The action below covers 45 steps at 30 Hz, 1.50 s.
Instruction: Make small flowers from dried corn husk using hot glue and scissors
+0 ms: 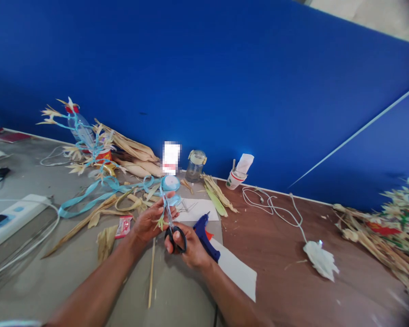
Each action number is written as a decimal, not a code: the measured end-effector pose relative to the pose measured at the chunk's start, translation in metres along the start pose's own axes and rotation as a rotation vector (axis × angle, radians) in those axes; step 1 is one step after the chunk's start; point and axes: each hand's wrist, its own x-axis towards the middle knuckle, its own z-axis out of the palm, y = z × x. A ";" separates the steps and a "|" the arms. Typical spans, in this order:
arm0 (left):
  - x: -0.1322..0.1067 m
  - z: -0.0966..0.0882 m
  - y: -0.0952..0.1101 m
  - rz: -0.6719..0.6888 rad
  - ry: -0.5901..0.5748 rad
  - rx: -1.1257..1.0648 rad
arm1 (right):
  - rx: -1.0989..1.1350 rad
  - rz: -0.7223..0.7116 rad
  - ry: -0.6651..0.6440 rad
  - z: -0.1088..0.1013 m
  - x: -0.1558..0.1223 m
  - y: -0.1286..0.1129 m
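My right hand is closed round the black handles of a pair of scissors, whose blades point up and away from me. The blades reach across beside the fingers of my left hand. My left hand is closed on a small yellow-green husk flower, with its petals hanging below the fingers. Light blue ribbon shows close to the fingertips and blades; whether I grip it too I cannot tell. Just beyond my hands stands a roll of light blue ribbon. Below them is a thin straw-coloured stick.
A blue glue gun lies on white paper by my right hand. Dried husks, a glass jar and a paper cup stand along the blue wall. At left are blue-wrapped flower stems and a power strip.
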 end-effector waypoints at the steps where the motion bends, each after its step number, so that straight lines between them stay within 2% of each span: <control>1: 0.000 -0.001 0.000 -0.006 -0.002 0.008 | -0.005 0.000 -0.003 0.000 0.000 0.000; 8: -0.001 -0.007 0.001 -0.035 -0.014 0.044 | 0.047 0.042 -0.017 0.002 -0.004 -0.004; 14: 0.002 -0.004 0.000 -0.029 0.041 0.019 | 0.089 0.073 -0.001 0.005 -0.005 -0.006; 22: 0.003 -0.003 0.000 -0.010 -0.015 0.027 | 0.047 0.019 0.006 0.005 -0.002 -0.002; 29: 0.003 0.003 0.002 -0.018 0.052 0.018 | 0.054 0.005 0.023 0.006 -0.002 -0.004; 35: 0.003 0.002 0.000 -0.008 0.066 0.008 | 0.068 0.013 0.047 0.006 -0.002 -0.003; 45: 0.006 -0.004 -0.001 -0.020 -0.019 -0.021 | 0.080 0.009 0.063 0.005 -0.002 0.001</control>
